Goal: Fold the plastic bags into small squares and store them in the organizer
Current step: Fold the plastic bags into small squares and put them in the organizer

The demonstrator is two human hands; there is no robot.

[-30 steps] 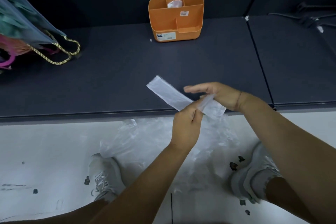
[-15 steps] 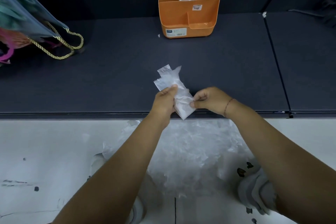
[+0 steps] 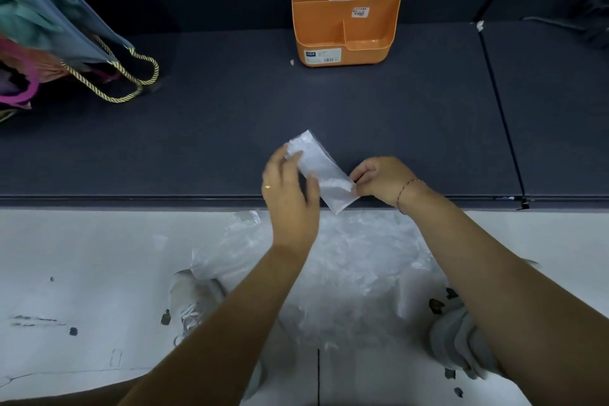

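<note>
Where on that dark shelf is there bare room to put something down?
Bare shelf lies between the organizer and the folded bag, and between the rope-handled bag and organizer. Crowded: the front edge, where left hand and right hand meet that bag.

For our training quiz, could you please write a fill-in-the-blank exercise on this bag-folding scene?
1. The organizer is ____ in colour.
2. The right hand pinches a folded plastic ____.
3. The crumpled plastic pile lies on the ____.
Missing words: orange; bag; floor.
</note>
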